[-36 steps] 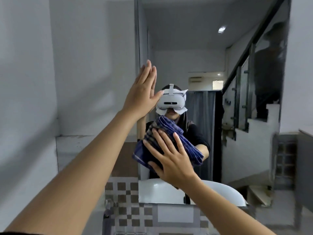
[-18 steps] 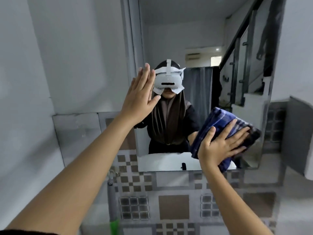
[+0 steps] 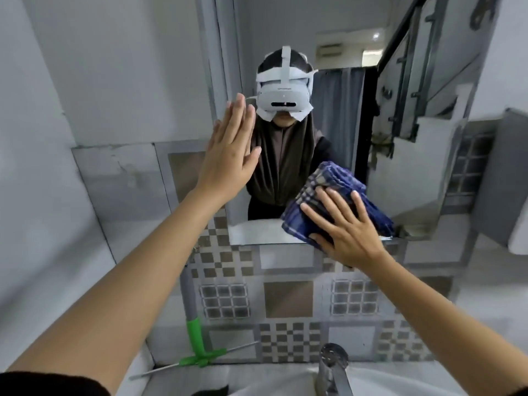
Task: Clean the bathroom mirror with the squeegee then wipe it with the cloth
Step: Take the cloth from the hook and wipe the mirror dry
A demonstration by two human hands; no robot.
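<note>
The wall mirror point(image 3: 400, 172) fills the upper middle of the head view. My right hand point(image 3: 343, 230) presses a folded blue checked cloth point(image 3: 331, 184) flat against the mirror's lower edge, fingers spread over it. My left hand point(image 3: 228, 155) lies flat and open against the mirror's left edge, holding nothing. The squeegee point(image 3: 197, 335), grey handle with a green head, leans against the tiled wall below the mirror, blade resting on the sink's back rim.
A chrome tap point(image 3: 333, 367) rises from the white sink point(image 3: 257, 378) at the bottom. Checkered tiles point(image 3: 285, 298) cover the wall beneath the mirror. A plain grey wall point(image 3: 114, 81) stands to the left.
My right hand slid the cloth from the mirror's middle to its lower right, then back left along the bottom edge. The view has tilted down, showing the squeegee and tap.
</note>
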